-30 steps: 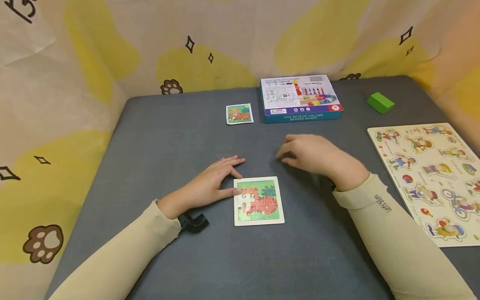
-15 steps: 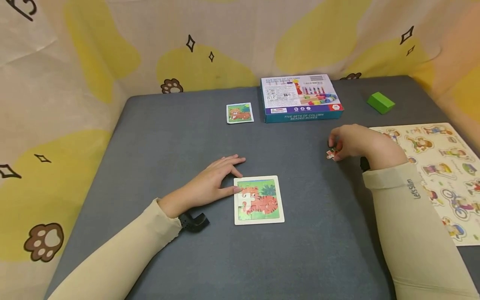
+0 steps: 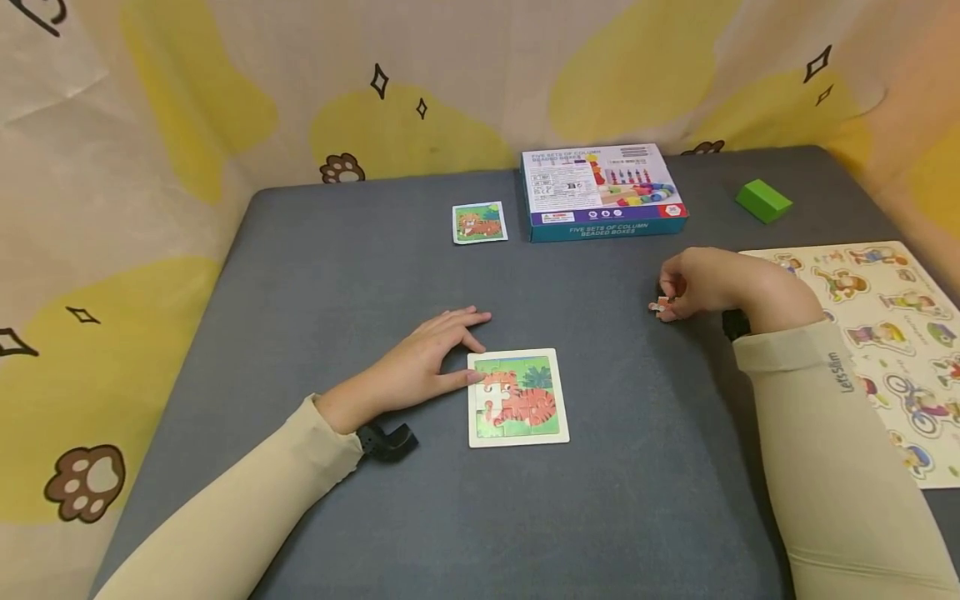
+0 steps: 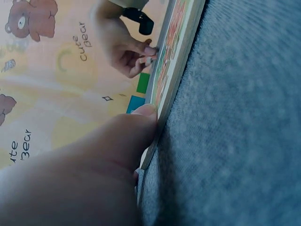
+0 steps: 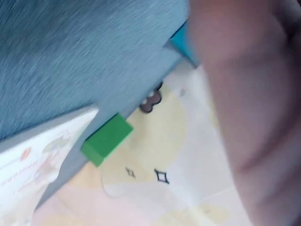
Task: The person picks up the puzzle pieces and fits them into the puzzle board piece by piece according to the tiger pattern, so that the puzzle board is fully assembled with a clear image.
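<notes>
A square jigsaw puzzle (image 3: 525, 408) with a red tiger on green lies flat on the table, with a pale bare patch in its left part. My left hand (image 3: 420, 367) rests at its upper left, fingers spread and the thumb on the frame's left edge; the left wrist view shows that thumb (image 4: 145, 112) at the rim. To the right, my right hand (image 3: 708, 287) pinches a small orange and white jigsaw piece (image 3: 661, 306) between thumb and fingers. That hand is blurred and large in the right wrist view, where the piece is hidden.
A small tiger picture card (image 3: 480, 223) lies at the back, beside a beaded boxes carton (image 3: 603, 196). A green block (image 3: 763, 202) sits at the back right. The large picture board (image 3: 900, 333) is partly under my right forearm. A patterned cloth (image 3: 450, 50) hangs behind.
My right hand has moved right, away from the puzzle, and now holds a jigsaw piece, whose angle has changed over the last half second. My left hand has stayed at the puzzle.
</notes>
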The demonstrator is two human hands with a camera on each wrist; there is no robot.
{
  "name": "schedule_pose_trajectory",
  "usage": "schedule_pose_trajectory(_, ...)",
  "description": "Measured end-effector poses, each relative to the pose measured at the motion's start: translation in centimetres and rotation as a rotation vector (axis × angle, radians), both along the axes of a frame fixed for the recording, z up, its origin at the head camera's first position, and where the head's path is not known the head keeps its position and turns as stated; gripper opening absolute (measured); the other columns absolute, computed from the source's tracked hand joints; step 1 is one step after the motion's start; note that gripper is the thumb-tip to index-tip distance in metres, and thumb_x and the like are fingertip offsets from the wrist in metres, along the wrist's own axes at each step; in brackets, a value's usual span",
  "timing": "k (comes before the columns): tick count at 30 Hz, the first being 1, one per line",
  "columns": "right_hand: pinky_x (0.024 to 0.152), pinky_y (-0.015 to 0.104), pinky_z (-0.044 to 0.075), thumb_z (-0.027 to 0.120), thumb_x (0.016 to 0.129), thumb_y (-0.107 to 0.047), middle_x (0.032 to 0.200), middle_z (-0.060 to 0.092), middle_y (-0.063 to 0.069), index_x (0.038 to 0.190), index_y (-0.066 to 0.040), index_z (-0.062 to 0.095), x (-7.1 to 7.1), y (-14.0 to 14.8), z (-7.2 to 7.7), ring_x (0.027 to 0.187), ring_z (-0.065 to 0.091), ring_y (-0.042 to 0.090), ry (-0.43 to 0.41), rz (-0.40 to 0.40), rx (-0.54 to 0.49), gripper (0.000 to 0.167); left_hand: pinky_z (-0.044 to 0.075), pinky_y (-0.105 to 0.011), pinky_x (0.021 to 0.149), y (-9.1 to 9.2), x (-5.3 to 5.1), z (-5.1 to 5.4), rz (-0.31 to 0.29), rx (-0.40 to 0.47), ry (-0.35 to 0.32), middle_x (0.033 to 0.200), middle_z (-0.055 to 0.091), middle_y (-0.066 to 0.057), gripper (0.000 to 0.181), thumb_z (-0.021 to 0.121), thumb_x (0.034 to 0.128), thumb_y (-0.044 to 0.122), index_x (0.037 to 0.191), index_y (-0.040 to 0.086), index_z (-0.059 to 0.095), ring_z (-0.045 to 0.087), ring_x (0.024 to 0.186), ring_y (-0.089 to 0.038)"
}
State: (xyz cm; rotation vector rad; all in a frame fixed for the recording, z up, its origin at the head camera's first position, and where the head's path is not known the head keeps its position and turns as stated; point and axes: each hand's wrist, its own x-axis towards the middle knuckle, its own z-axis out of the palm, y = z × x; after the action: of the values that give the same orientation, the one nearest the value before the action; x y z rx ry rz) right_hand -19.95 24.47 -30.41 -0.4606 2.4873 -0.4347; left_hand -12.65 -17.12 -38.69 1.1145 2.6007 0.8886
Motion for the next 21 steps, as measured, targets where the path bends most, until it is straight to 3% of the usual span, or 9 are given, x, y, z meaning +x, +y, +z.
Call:
schedule_pose_trajectory(3, 0.069, 0.036, 0.056, 0.078, 0.095, -0.012, 0.084, 0.064, 0.007, 0.093, -0.006, 0.058, 0.3, -0.5, 0.6, 0.075, 0.064, 0.022, -0.023, -0.033, -0.055, 0.021, 0.012, -0.046, 0.129, 0.0, 0.0, 0.0, -0.002, 0.004, 0.003, 0.166, 0.038, -0.003, 0.027, 0.076, 0.0993, 0.028, 0.121, 0.014, 0.067, 0.023, 0.158, -0.021)
schedule_pose_trajectory(5, 0.070, 0.036, 0.056, 0.078, 0.096, -0.011, 0.085, 0.065, 0.005, 0.093, -0.007, 0.062, 0.6, -1.0, 1.0, 0.077, 0.063, 0.021, 0.023, -0.024, -0.070, 0.016, 0.012, -0.045, 0.129, 0.1, 0.0, 0.0, -0.003, 0.007, 0.005, 0.166, 0.038, -0.002, 0.027, 0.076, 0.0993, 0.028, 0.121, 0.014, 0.067, 0.023, 0.158, -0.020)
schedule_pose_trajectory(10, 0.071, 0.038, 0.048, 0.082, 0.093, -0.012, 0.084, 0.065, 0.001, 0.090, -0.013, 0.074, 1.5, -3.1, 2.0, 0.083, 0.056, 0.022, 0.175, 0.051, -0.078, 0.009, 0.012, -0.045, 0.129, 0.0, 0.0, 0.0, -0.007, 0.005, 0.010, 0.166, 0.038, -0.002, 0.027, 0.076, 0.0996, 0.028, 0.122, 0.014, 0.068, 0.023, 0.158, -0.020)
schedule_pose_trajectory(21, 0.073, 0.034, 0.053, 0.079, 0.093, -0.007, 0.091, 0.066, -0.001, 0.102, -0.011, 0.082, 3.5, -7.9, 1.9, 0.082, 0.057, 0.018, 0.181, 0.272, -0.192, 0.010, 0.012, -0.044, 0.129, 0.0, 0.0, -0.1, 0.001, -0.006, 0.014, 0.166, 0.038, -0.002, 0.027, 0.075, 0.0998, 0.029, 0.122, 0.014, 0.068, 0.023, 0.158, -0.019)
